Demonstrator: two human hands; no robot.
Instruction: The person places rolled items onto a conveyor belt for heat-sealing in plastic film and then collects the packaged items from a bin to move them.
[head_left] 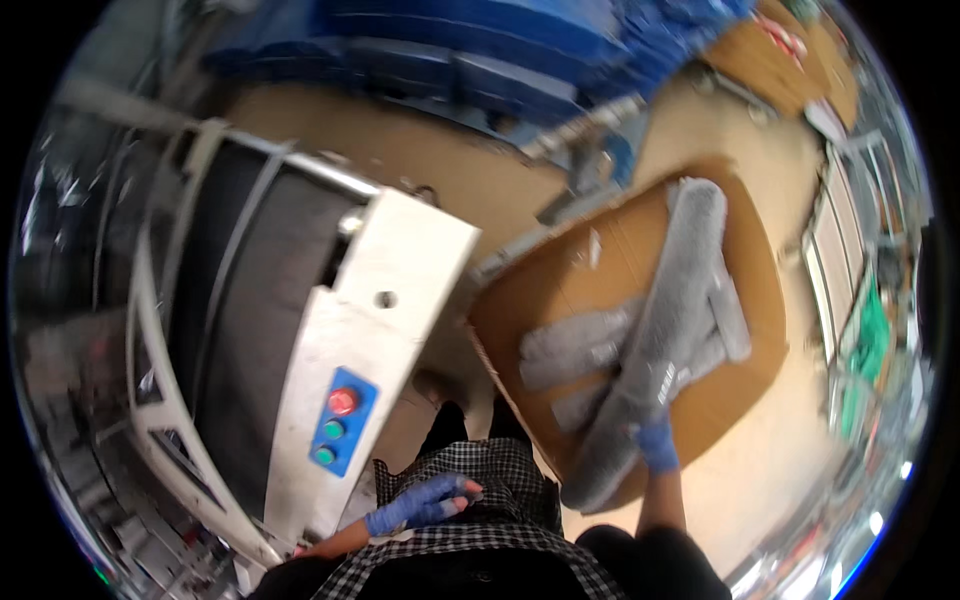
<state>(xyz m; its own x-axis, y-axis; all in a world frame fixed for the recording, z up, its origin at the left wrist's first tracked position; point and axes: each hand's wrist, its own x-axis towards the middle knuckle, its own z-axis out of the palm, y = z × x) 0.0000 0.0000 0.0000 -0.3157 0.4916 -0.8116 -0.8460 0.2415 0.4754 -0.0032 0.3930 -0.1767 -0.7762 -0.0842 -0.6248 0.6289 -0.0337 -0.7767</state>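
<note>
My right hand (656, 442), in a blue glove, grips a long grey fuzzy roll (662, 305) near its lower end. The roll slants across the cardboard box (545, 270), its near end reaching the box's near edge. Beneath it, several shorter-looking grey rolls (575, 345) lie in the box. My left hand (430, 502), in a blue glove with bare fingertips, hovers in front of my checked apron (490, 465). Its fingers are loosely bent and a little apart, with nothing seen in them.
On the left stands a machine with a dark belt (265, 240) and a pale side panel (405, 250). That panel carries a blue control plate (345, 420) with red and green buttons. Blue-wrapped goods (470, 50) are stacked beyond. A brown carton (775, 60) is at the far right.
</note>
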